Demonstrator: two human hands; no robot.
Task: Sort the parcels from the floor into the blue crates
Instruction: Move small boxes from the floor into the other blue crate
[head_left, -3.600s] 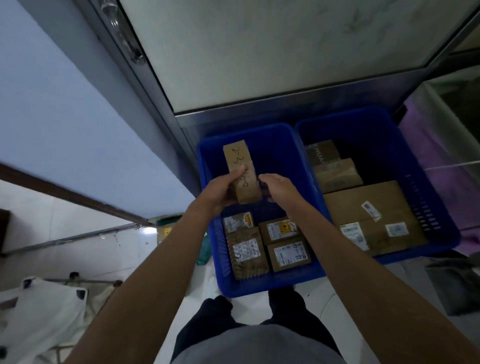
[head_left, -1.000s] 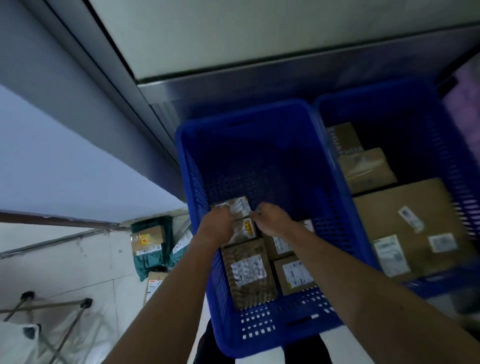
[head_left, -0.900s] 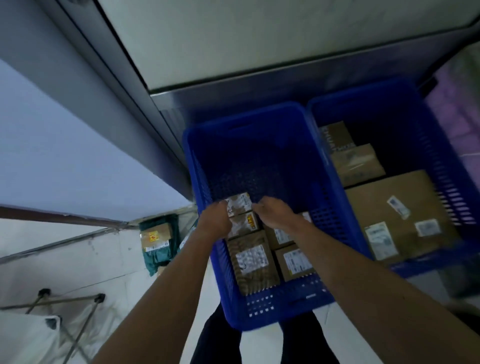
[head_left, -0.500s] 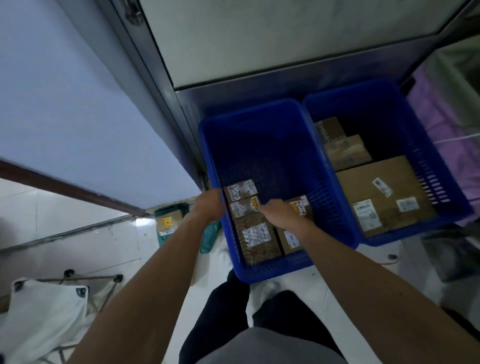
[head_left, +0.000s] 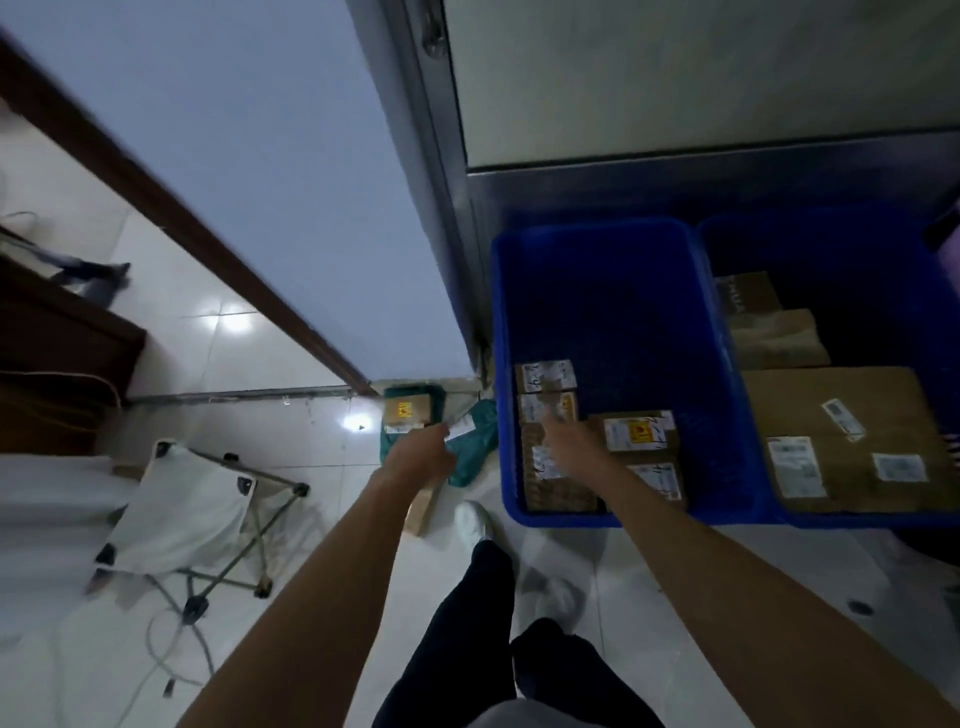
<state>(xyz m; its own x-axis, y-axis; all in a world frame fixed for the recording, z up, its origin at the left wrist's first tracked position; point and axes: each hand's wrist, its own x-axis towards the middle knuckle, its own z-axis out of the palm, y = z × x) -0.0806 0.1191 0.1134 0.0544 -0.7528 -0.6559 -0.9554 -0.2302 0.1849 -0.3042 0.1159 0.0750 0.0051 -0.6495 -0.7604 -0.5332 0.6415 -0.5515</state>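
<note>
Stands on a white tile floor (head_left: 234, 364) before two blue crates set side by side against a metal door frame (head_left: 441, 208).

Holds the left hand (head_left: 421, 457) out over the floor, just left of the left crate (head_left: 613, 231), above the unsorted parcels. Among those: a small brown box with a yellow sticker (head_left: 408, 414) lying on a teal bag (head_left: 472, 447), and another brown box (head_left: 422, 514) partly hidden under the wrist. Grips nothing visible there. Cannot tell through the blur whether spread or curled.

Stretches the right hand (head_left: 566, 444) into the near left part of the left crate, fingers straight and fairly flat, holding nothing, low over the packed boxes. Cannot tell whether touching them.

Shows five small labelled boxes in that crate's near half:
- a top-left box (head_left: 545, 375) and a second box (head_left: 548, 407) in a column along the left wall
- a larger box (head_left: 543, 493) nearer, partly under the forearm
- a yellow-stickered box (head_left: 641, 431) and a near-right box (head_left: 654, 480) to the right

Shows in the right crate (head_left: 857, 518) a wide flat carton (head_left: 852, 415) with three labels, and beyond it two smaller cartons (head_left: 774, 338), close together.

Elsewhere: a folding stool (head_left: 182, 514) with a white cloth seat at near left, and a white shoe (head_left: 472, 519) by the left crate's near left corner.
</note>
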